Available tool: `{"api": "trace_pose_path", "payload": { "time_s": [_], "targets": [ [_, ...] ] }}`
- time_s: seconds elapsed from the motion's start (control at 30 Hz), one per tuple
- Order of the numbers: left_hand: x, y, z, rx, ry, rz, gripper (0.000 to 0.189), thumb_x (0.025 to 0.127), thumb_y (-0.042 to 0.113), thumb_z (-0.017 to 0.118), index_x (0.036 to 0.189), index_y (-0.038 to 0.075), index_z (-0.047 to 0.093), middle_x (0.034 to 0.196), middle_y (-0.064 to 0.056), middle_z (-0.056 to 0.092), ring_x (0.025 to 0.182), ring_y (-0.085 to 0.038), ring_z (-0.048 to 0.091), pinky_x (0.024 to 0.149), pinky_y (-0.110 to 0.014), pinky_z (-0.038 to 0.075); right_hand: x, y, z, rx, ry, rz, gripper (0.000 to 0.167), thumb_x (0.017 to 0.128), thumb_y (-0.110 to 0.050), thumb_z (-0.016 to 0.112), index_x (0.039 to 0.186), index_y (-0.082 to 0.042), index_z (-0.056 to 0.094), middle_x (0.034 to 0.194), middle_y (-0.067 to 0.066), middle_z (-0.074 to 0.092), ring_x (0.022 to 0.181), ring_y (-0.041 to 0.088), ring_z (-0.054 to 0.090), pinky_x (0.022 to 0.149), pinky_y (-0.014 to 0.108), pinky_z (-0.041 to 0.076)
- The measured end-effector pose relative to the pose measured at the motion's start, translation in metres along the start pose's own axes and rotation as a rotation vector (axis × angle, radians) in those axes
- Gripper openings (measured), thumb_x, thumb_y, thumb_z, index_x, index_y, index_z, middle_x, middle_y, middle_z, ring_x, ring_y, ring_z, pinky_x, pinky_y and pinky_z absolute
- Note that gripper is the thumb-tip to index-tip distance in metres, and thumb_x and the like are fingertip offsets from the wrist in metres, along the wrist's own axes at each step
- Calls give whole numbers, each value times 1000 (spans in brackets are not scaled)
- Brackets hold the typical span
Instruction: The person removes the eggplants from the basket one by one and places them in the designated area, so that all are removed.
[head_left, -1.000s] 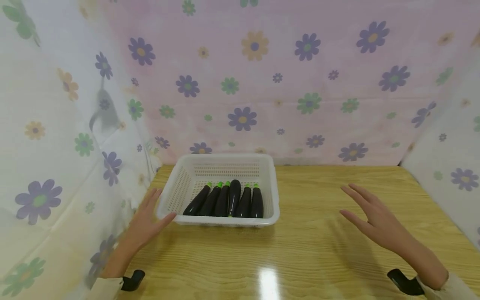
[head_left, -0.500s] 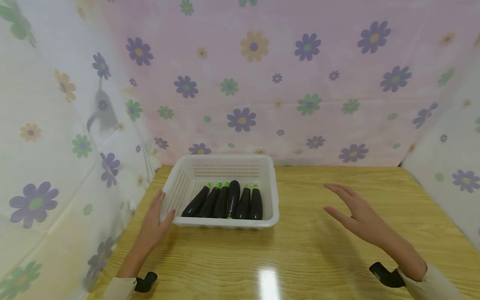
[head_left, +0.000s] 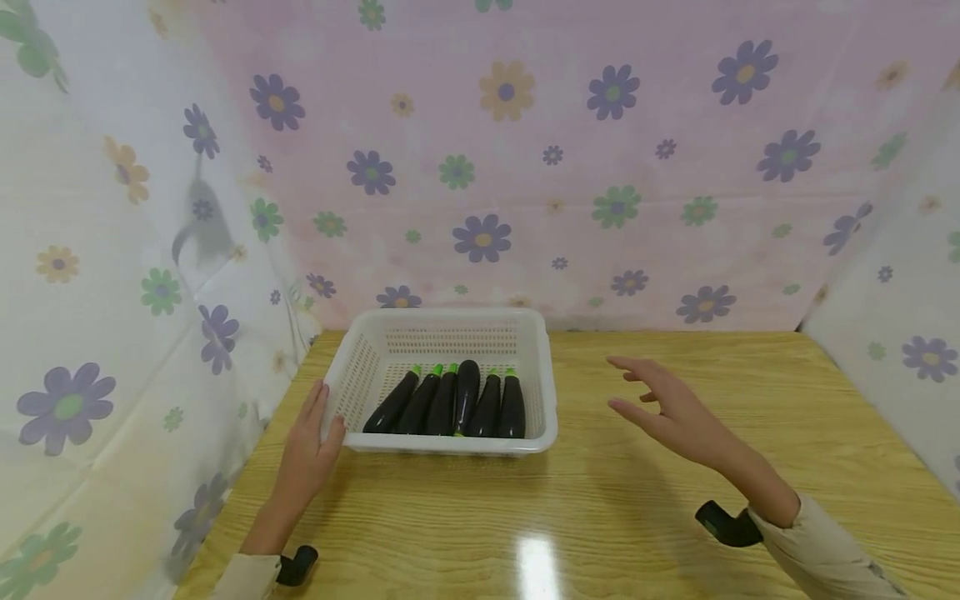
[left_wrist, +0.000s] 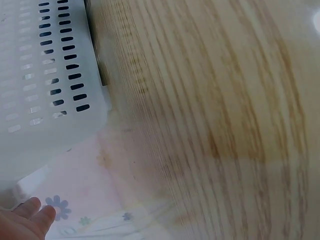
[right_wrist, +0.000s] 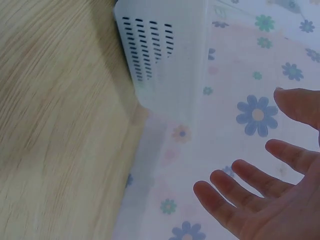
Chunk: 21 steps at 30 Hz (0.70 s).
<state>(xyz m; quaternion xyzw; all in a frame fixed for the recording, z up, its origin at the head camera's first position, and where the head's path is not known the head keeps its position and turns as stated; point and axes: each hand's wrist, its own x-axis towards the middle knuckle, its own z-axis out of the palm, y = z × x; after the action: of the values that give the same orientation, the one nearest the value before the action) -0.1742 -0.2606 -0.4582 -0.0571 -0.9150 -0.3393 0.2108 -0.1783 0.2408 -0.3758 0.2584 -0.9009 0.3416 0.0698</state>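
A white plastic basket (head_left: 450, 446) with slotted walls stands on the wooden table, left of centre in the head view. Several dark, glossy eggplants (head_left: 467, 396) lie side by side in it, most with green stem ends toward the far wall. My left hand (head_left: 306, 454) is at the basket's near left corner, fingers extended along the outer side and thumb at the rim. My right hand (head_left: 675, 417) hovers over the table to the right of the basket, apart from it. Its fingers are spread and relaxed, with nothing in them, as the right wrist view also shows.
The wooden table (head_left: 615, 517) extends in front of the basket and to its right. A flowered cloth (head_left: 555, 208) hangs behind the table, and similar cloth (head_left: 112, 333) closes off both sides. The basket sits near the table's left edge.
My left hand has moved right, up to the basket's left side. My right hand has come leftward across the table, nearer the basket. The basket and eggplants have stayed in place.
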Motion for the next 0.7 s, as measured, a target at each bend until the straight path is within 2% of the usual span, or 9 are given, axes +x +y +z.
{"api": "trace_pose_path", "payload": {
  "time_s": [0.33,0.7],
  "targets": [
    [0,-2,1,-8,9,7,62,103,18,55,155,-12,36,163,-30,32,144,-52,40,109,-69,36,26,-10,10,129,-50,42,56,104,-19,63,153,-1,44,148,26,52,126,47,58,94,59,53],
    [0,-2,2,5,17,13,62,104,18,54,155,-11,36,163,-30,33,144,-51,40,110,-68,36,58,-18,21,244,-115,135,55,104,-24,62,152,-1,46,145,27,54,127,46,59,96,57,54]
  ]
}}
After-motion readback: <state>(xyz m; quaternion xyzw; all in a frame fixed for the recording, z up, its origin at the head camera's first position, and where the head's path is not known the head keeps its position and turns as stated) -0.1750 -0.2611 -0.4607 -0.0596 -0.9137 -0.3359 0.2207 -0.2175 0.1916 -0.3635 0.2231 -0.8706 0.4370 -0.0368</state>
